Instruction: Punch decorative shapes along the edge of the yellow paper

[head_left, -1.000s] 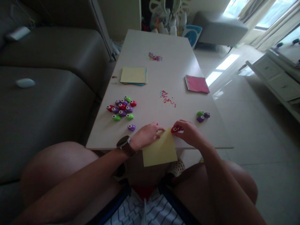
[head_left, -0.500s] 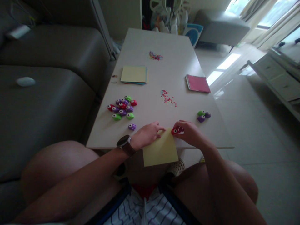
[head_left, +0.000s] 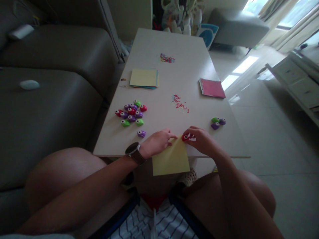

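**Red punch sits on the corner of the yellow sheet**

Almost nothing has shifted over the last second: the right hand (head_left: 203,141) still grips the red punch (head_left: 184,137) at the far corner of the yellow paper (head_left: 170,159), which overhangs the table's (head_left: 174,83) near edge. The left hand (head_left: 157,143) still presses that sheet flat, fingers extended, grasping nothing. So the punching looks stalled in place. The punch's slot is hidden beneath the fingers, and dim light blurs the paper's far edge.
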Demonstrator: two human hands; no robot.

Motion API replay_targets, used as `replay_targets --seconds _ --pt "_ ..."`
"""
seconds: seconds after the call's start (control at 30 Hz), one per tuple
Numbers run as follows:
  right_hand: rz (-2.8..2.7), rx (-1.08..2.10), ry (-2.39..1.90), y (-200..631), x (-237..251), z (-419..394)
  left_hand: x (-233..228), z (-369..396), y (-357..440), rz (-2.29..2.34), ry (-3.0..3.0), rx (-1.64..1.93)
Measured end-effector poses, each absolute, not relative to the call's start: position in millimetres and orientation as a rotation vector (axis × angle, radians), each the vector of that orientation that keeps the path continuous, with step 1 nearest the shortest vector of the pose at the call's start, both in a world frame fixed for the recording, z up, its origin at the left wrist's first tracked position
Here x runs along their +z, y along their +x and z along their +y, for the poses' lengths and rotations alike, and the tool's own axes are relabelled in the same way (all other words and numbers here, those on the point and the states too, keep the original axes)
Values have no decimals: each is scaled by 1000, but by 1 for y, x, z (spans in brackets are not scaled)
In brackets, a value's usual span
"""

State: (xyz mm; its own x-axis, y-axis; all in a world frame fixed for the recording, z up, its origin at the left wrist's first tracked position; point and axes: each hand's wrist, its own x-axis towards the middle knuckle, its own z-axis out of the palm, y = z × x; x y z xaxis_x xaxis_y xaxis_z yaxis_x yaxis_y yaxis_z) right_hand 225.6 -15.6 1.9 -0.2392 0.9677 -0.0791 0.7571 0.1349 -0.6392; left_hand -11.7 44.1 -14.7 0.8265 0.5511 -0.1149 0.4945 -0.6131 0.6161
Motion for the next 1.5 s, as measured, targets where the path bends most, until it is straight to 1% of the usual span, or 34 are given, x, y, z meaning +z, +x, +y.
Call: replay_targets --seconds 0.13,0.47,0.8,1.13,1.5 --pt "-1988 866 -1636 225 -5 -14 -17 45 -11 755 2363 102" --pt "-1690 1110 -1763 222 -6 -10 -17 46 -11 733 2375 91" --pt "-1676 1121 -1726 221 -8 -7 -23 45 -12 691 2376 199" --pt "-1686 1145 -1748 220 -4 -6 -11 41 -16 698 2533 69" --pt "-1666 1193 -1716 223 -7 -5 -12 39 -17 669 2585 87"
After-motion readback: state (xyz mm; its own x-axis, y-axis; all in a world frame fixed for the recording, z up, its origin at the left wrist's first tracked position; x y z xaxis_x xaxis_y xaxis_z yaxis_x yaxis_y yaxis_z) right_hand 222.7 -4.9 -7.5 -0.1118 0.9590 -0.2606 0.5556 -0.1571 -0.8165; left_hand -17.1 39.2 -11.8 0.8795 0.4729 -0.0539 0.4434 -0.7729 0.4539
